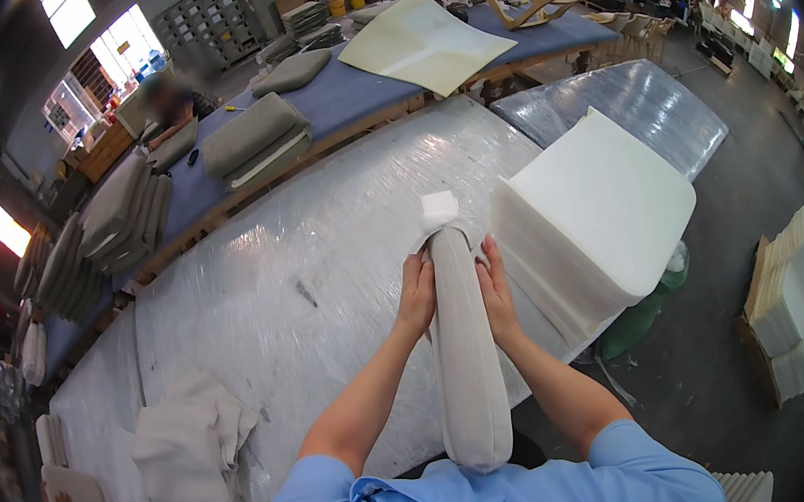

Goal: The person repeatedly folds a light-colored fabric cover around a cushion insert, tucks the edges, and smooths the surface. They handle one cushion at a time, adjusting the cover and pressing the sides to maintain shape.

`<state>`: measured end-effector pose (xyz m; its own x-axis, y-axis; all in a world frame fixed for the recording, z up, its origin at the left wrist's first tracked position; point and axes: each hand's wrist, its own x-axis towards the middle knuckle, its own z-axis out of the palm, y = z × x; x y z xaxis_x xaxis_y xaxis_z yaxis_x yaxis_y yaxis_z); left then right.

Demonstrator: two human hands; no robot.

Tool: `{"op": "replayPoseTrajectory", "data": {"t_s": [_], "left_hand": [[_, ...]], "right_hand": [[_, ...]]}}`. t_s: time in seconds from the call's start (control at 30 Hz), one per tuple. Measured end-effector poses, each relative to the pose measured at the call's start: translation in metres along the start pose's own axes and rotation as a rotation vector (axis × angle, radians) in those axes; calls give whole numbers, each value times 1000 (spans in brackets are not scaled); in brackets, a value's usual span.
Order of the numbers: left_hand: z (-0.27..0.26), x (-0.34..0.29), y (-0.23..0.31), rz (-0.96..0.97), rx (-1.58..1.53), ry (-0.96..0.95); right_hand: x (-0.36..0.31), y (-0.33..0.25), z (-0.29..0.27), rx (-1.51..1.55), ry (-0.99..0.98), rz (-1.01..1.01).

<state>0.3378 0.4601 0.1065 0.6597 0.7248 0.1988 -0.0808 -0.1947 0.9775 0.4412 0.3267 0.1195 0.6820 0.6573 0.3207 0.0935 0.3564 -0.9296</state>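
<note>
A long light-grey cushion (468, 352) stands on its edge in front of me, its near end against my shirt. My left hand (417, 294) presses on its left side and my right hand (497, 292) on its right side, both close to the far end. There the fabric cover is bunched open, and a piece of white foam (437, 204) sticks out of it. Most of the fingertips are hidden by the cushion and the loose fabric. To the right of my right hand stands a tall stack of white foam sheets (605, 203).
The plastic-wrapped table (274, 256) holds a pile of pale fabric covers (190, 439) at left. Beyond it, a blue table (205, 179) carries grey cushions (260, 133) and a foam sheet (423, 45). Other people work at the far tables and lower left. More foam (795, 305) stands on the right-hand floor.
</note>
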Motion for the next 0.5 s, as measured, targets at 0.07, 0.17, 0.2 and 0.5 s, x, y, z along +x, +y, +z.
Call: {"op": "replayPoseTrajectory", "data": {"t_s": [0.07, 0.17, 0.2, 0.5], "left_hand": [[-6, -4, -6, 138, 65, 56], [-10, -11, 1, 130, 215, 276], [-12, -9, 10, 165, 278, 291], [-42, 20, 26, 120, 227, -3]], "right_hand": [[13, 6, 7, -106, 108, -64], [20, 4, 3, -478, 113, -190], [23, 2, 2, -476, 123, -223], [61, -15, 26, -133, 163, -14]]}}
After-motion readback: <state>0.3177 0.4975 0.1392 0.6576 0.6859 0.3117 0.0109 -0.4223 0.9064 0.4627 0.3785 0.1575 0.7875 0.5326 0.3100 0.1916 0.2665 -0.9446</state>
